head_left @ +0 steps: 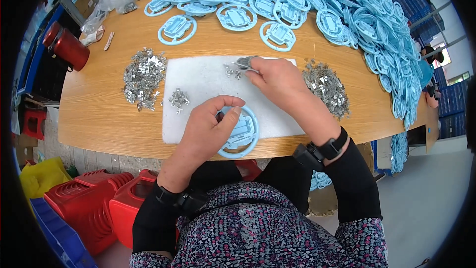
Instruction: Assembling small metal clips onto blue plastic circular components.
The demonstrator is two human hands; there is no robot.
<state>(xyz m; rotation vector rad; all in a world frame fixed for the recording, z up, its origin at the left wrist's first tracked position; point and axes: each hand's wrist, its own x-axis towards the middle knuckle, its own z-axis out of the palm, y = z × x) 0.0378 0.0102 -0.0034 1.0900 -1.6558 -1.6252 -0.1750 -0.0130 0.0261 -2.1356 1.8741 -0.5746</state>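
- Got a light-blue plastic wheel part (242, 131) close in, over the near edge of the white foam sheet (208, 84) and reaching about to the front edge of the worktop (99, 104).
- Got the left hand (204, 128) at its upper-left rim, fingers curled, thumb and index tips nearly together. Seems to be steadying the wheel part; can't tell about anything tiny pinched in there.
- Got the right hand (283, 83) out at the far side of the foam, fingers closed on something grey (246, 62), beside a few loose metal tabs (233, 72). Too small to call tool or bunch of tabs.
- To do this bit well, imo: brace the rim lightly, leave the middle recess uncovered, and work from the loose tabs rather than digging into the left heap (144, 78) or right heap (327, 89).
- Maybe set the wheel part further onto the foam too, for less risk of tipping.
- Pointing-wise: recessed side up. Basically round, so no real long axis on the ring; read the recess instead, running roughly left-right, right end slightly farther away. Can't tell flat from slightly tilted.
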